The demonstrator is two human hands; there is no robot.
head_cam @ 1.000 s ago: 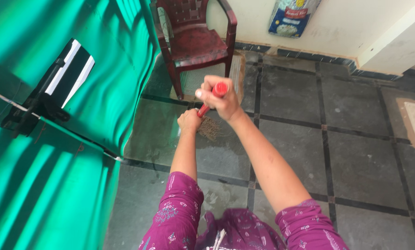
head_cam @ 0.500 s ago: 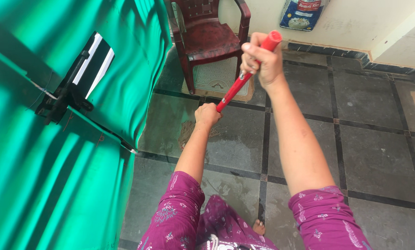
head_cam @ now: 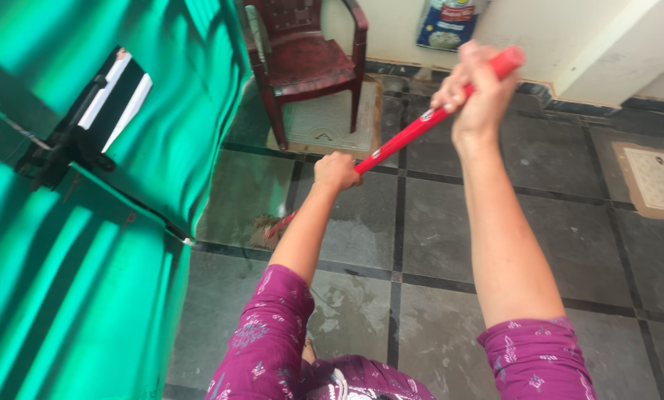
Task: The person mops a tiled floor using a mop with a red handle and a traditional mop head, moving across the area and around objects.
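Both hands grip a broom with a long red handle (head_cam: pixel 410 132). My right hand (head_cam: pixel 478 92) is closed around the upper end of the handle, raised high at the right. My left hand (head_cam: pixel 336 172) is closed around the handle lower down. The handle slants down to the left, and its brown bristle head (head_cam: pixel 267 227) rests on the wet grey tiled floor (head_cam: pixel 436 230) near the green curtain. Purple patterned sleeves cover my upper arms.
A green curtain (head_cam: pixel 88 222) with a black clamp (head_cam: pixel 69 141) fills the left. A dark red plastic chair (head_cam: pixel 302 59) stands over a doormat (head_cam: pixel 324 122) by the far wall. A printed sack (head_cam: pixel 448 22) leans on that wall. A second mat (head_cam: pixel 661 178) lies at right.
My right hand has swung the handle top further right, tilting the handle flatter. The bristle head has slid left and nearer, towards the curtain's edge.
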